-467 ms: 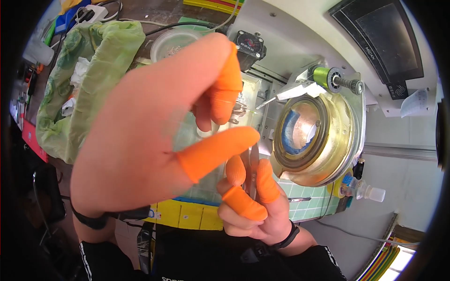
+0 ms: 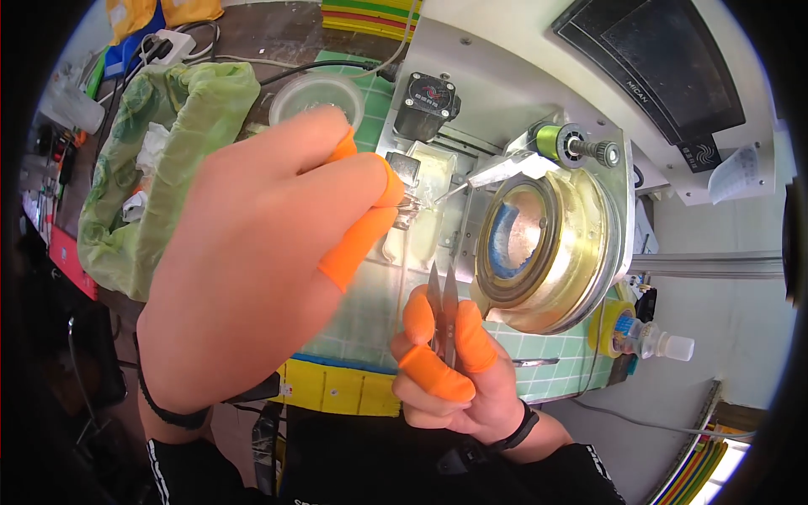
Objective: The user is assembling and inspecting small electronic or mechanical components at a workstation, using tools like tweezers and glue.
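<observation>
Orange-cotted left hand (image 2: 269, 223), left of the brass-coloured ring (image 2: 581, 244), has closed into a pinch, suggesting fine handling, contents unclear; right hand (image 2: 463, 379) grasps tweezers (image 2: 449, 318) nearer the ring.

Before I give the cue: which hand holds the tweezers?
The right hand, low in view: the tweezers stand between its orange-capped fingers, tips apart. The left hand, nearer the bin, shows none.

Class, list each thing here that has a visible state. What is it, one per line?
Left hand, thumb and finger together; anything pinched unclear
Right hand, holding tweezers
Tweezers, tips apart
Screen, dark
Green bin liner, open, crumpled white scraps inside
Green spool, mounted
Black plug, in white power strip
</observation>
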The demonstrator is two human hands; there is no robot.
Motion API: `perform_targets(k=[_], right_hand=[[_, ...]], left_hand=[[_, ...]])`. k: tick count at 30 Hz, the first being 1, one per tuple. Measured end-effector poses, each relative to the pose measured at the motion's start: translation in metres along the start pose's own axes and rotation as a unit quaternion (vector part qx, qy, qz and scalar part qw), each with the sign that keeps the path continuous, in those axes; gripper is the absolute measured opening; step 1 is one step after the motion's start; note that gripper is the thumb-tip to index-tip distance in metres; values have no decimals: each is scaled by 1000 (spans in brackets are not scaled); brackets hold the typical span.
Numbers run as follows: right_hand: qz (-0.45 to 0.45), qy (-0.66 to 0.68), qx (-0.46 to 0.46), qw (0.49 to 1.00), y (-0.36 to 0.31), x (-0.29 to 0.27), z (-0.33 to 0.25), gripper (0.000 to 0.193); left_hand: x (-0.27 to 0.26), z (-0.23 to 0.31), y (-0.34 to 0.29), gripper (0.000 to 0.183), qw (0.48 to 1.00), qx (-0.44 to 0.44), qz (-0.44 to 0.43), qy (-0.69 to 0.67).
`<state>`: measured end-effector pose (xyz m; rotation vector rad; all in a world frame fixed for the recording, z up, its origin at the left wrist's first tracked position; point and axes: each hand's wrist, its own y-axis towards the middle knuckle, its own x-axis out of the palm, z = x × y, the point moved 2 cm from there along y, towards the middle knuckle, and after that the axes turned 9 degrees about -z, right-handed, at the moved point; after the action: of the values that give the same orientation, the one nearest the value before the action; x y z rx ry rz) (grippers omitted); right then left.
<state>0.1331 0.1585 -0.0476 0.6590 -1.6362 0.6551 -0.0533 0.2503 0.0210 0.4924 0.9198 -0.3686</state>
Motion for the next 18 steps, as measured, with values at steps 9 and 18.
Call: perform_targets(k=[9, 18], right_hand=[[38, -3, 12, 999, 0, 7, -2, 49], [4, 14, -5, 1000, 14, 4, -3, 48]], left_hand=[[8, -9, 9, 9, 983, 42, -62, -168], [22, -22, 19, 9, 951, 31, -20, -306]])
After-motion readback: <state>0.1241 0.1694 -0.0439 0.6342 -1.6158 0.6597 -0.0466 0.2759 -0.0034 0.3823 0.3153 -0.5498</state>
